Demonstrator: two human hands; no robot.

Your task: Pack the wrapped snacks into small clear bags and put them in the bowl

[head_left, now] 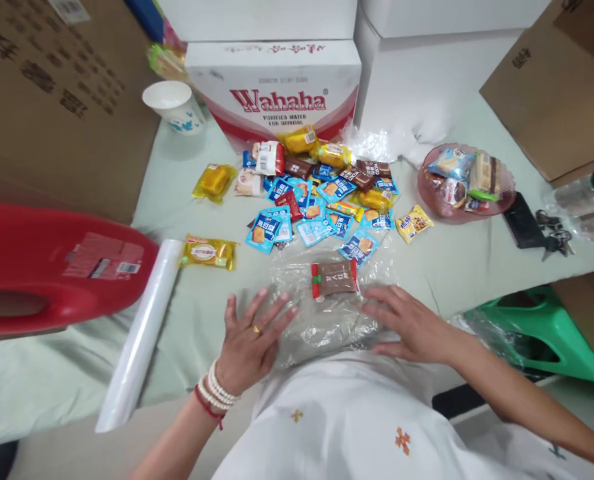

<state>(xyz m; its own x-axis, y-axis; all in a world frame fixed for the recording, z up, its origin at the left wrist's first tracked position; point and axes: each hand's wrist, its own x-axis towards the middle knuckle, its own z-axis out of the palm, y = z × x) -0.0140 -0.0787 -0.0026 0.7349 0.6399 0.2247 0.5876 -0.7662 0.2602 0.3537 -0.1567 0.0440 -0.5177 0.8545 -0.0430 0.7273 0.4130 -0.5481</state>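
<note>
A clear plastic bag (321, 327) lies flat at the table's front edge, close to my body. On it rests a brown snack packet (334, 277) with red ends and a green mark. My left hand (257, 333), wearing a ring and bracelets, spreads its fingers over the bag's left side. At the bag's right side is my right hand (407, 323), fingers apart, near the packet's lower right corner. Neither hand grips anything. Beyond the bag spreads a pile of blue snack sachets (314, 208), mixed with yellow and brown packets.
A pink plate (427, 193) of snacks stands at right, beside keys (554, 233) and a black case (524, 220). A white plastic roll (141, 333) and red plastic stool (61, 267) are at left. A paper cup (174, 107) and Wahaha box (281, 87) stand behind.
</note>
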